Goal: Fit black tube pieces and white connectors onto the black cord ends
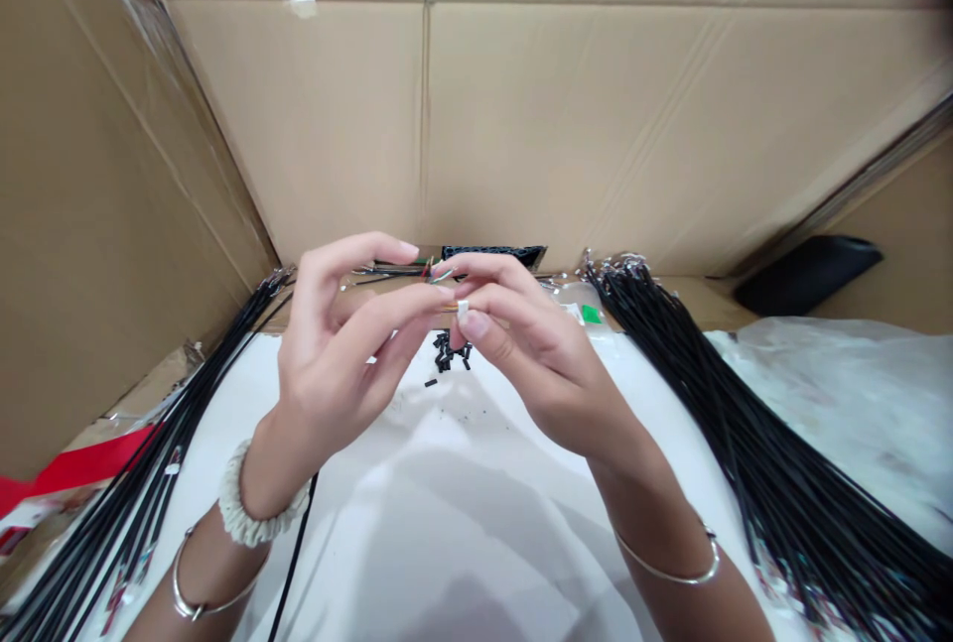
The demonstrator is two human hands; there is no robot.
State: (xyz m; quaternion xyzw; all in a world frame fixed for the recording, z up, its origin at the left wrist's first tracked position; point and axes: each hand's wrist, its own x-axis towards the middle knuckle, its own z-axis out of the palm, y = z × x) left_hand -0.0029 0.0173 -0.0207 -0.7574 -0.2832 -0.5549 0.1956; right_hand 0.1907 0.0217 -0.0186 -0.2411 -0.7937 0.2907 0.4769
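My hands meet at the centre above a white sheet (476, 523). My right hand (528, 354) pinches a small white connector (463, 309) between thumb and fingers. My left hand (342, 344) closes on a thin black cable (296, 548), which runs up under the palm; its end is hidden by my fingers. Fine coloured wires (439, 275) stick out just above my fingertips. Directly below my hands lies a small heap of short black sleeves (449, 352).
Long bundles of black cables lie at the left (171, 444) and right (715, 404) of the sheet. Behind stand cardboard walls (566, 126), with a black pouch (808, 275) at the right. A clear plastic bag (841, 394) lies at the right, a red strip (74, 468) at the left.
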